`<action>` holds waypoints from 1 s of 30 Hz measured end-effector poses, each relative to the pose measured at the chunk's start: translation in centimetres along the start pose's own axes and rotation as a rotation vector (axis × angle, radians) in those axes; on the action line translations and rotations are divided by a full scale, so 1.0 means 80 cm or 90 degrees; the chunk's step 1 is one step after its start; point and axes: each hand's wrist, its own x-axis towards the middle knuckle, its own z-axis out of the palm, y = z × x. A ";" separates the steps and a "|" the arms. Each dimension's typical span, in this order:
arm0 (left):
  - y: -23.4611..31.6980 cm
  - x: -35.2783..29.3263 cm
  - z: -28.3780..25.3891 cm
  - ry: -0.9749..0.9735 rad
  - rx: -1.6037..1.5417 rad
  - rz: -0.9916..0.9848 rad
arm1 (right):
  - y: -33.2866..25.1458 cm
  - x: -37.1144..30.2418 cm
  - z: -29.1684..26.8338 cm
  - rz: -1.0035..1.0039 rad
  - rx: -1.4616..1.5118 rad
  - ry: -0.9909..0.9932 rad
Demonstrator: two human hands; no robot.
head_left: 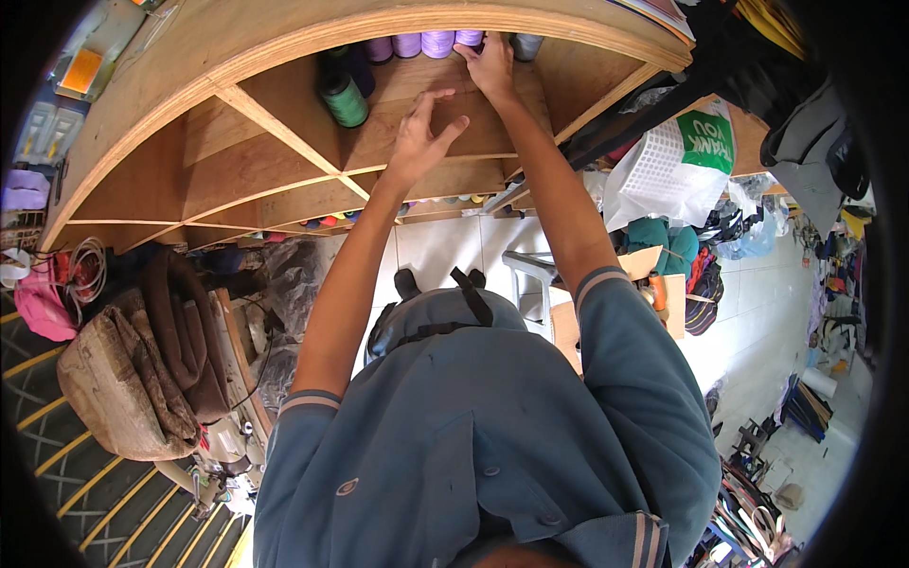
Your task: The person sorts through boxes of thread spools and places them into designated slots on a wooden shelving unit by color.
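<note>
Inside a wooden shelf compartment [445,104] stands a row of purple thread spools [437,44] at the back. My right hand [490,68] reaches in at the row's right end, its thumb and fingers closed about a light purple thread spool [469,38]. A grey thread spool [526,45] stands just right of those fingers. My left hand [424,137] hovers over the compartment, fingers apart, with nothing in it. To its left a green thread spool [343,100] leans, with dark spools behind it partly hidden by the shelf edge.
Wooden dividers [284,128] and the curved front edge [379,24] bound the compartments. A white and green plastic bag [677,161] hangs at the right. Below are a metal step stool [530,275] and an open cardboard box [670,293]. Folded brown cloth [142,369] lies at the left.
</note>
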 end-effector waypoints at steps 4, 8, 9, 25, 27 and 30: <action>-0.010 0.003 0.002 0.041 -0.045 0.057 | -0.011 -0.023 0.002 -0.057 -0.030 0.107; -0.003 0.001 0.003 0.017 -0.042 0.042 | -0.024 -0.068 -0.018 -0.012 -0.026 0.032; 0.000 0.000 0.001 0.007 -0.032 0.029 | -0.046 -0.085 -0.025 0.070 0.061 -0.021; -0.009 -0.018 0.015 -0.020 -0.031 0.067 | -0.075 -0.202 -0.103 -0.068 -0.469 -0.064; 0.009 -0.032 0.036 -0.044 -0.081 0.077 | -0.078 -0.235 -0.120 -0.026 -0.330 -0.073; 0.013 -0.090 0.097 -0.187 -0.328 -0.018 | -0.114 -0.285 -0.150 0.130 0.044 -0.036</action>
